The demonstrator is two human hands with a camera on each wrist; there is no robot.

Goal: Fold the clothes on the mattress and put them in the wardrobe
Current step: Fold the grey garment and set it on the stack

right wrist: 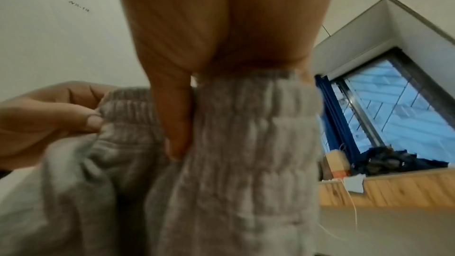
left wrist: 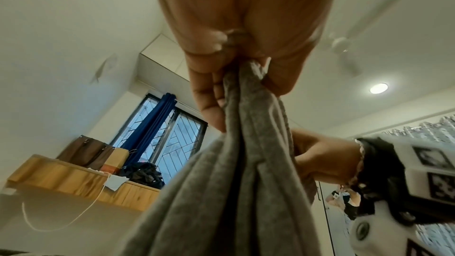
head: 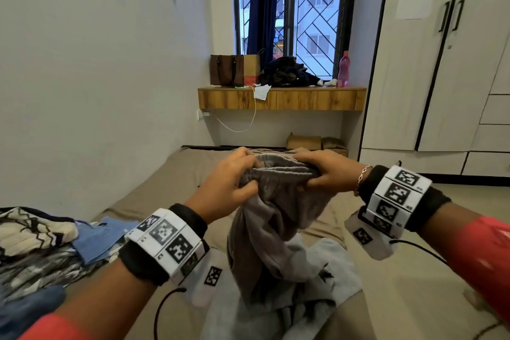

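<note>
Both hands are raised in front of the chest, forearms angled inward, each wrist wearing a white band printed with black square markers. The left hand (head: pixel 226 182) has its fingers curled round the gathered elastic waistband of a pair of grey sweatpants (head: pixel 276 218), thumb pressed on the near side. The right hand (head: pixel 325 171), with a thin chain bracelet at the wrist, pinches the same waistband just beside it, so the two hands are close together. The rest of the garment hangs down, and its lower part lies bunched on the tan mattress (head: pixel 171 174).

On the mattress to the left sits a heap of other clothes (head: pixel 41 243), patterned and blue. The white wardrobe (head: pixel 441 63) stands at the right with its doors closed and a sheet of paper taped to one; its print is too faint to read.

Only the left wrist view shows a ceiling fan (left wrist: pixel 342 44) and a round ceiling light (left wrist: pixel 378 88). The right wrist view, though blurred, shows the ribbed waistband up close and small lettering on the ceiling that may read "NS-18".

A wooden shelf (head: pixel 281 98) under the window holds bags, dark clothing and a pink bottle (head: pixel 344 69).
</note>
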